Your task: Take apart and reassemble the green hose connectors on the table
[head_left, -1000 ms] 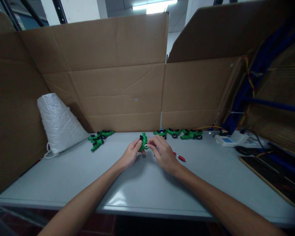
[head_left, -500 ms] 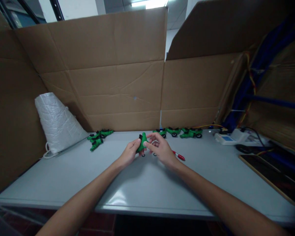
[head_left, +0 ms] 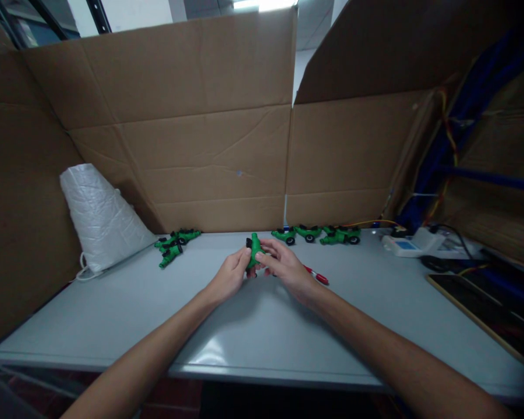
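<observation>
Over the middle of the table, a green bottle-shaped toy car [head_left: 254, 251] with black parts is held nearly upright, its narrow neck pointing up. My left hand [head_left: 234, 270] grips it from the left, thumb on its side. From the right, my right hand [head_left: 283, 265] presses its thumb on the green body, with the fingers curled behind. The toy's lower end is partly hidden by both hands. Beside my right hand lies a red marker pen [head_left: 318, 276], its left end covered by that hand.
Similar green toys [head_left: 171, 255] lie at the back left, and several more [head_left: 309, 234] line the back right. A silvery padded bag [head_left: 100, 218] leans at left. Cardboard walls [head_left: 201, 151] enclose the table [head_left: 126, 320]. At right are a power strip [head_left: 413, 244] and a dark framed panel [head_left: 484, 314].
The toy has turned slightly more upright between my hands. My right thumb and fingers have shifted a little on it, and the view has moved slightly.
</observation>
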